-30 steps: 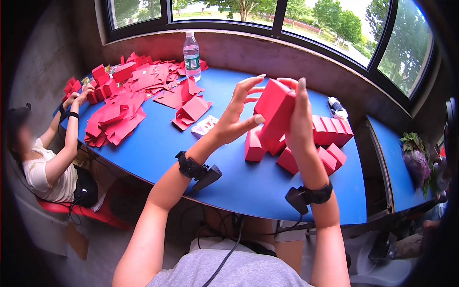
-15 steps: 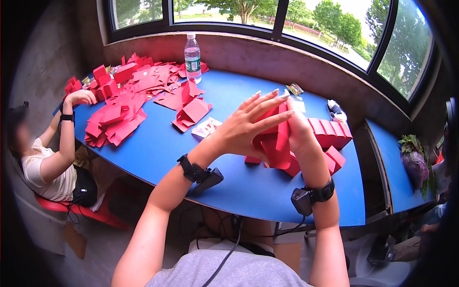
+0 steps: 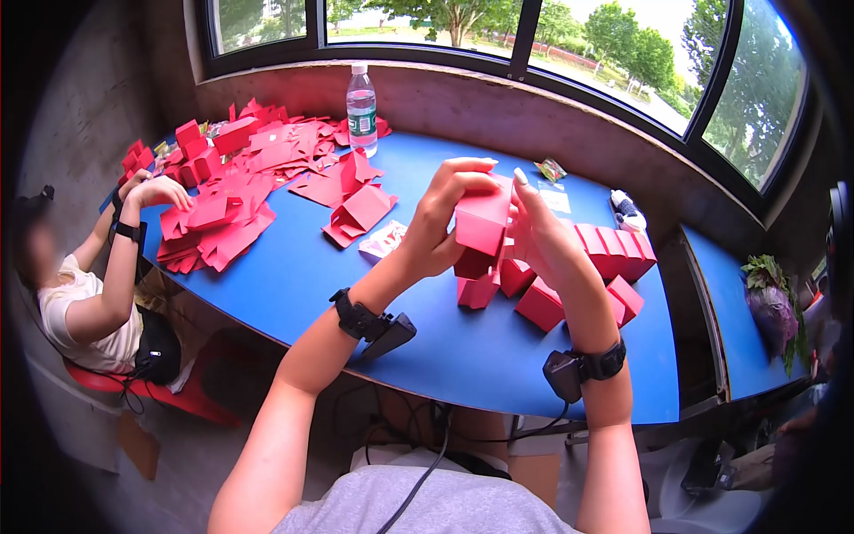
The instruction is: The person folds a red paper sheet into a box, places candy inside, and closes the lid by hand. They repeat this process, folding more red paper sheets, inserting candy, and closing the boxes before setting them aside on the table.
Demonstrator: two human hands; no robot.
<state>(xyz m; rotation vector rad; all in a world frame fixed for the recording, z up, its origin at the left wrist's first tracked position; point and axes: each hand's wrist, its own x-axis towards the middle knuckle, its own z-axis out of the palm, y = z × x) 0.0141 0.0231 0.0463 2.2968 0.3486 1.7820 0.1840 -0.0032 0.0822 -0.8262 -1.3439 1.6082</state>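
Above the blue table point(image 3: 427, 347), my left hand point(image 3: 445, 214) grips a red box point(image 3: 483, 218) from its left side, thumb low and fingers over the top. The box is tilted, with a dark gap at its lower end. My right hand point(image 3: 547, 233) is at the box's right side, fingers raised and apart from one another; whether its palm touches the box is hard to tell. Just beyond and below my hands stand more red boxes point(image 3: 540, 304), and a row of red boxes point(image 3: 614, 251) lies to the right.
A co-worker point(image 3: 93, 303) sits at the left, one hand by a heap of red card pieces point(image 3: 218, 227). A water bottle point(image 3: 361, 111) stands at the back. A printed packet point(image 3: 384, 240), a small green packet point(image 3: 551, 169) and a dark-and-white item point(image 3: 627, 211) lie on the table.
The red box has turned and shifted left in my left hand, whose fingers have closed round it. My right hand has opened away from it. The co-worker's hand has moved to the red heap.
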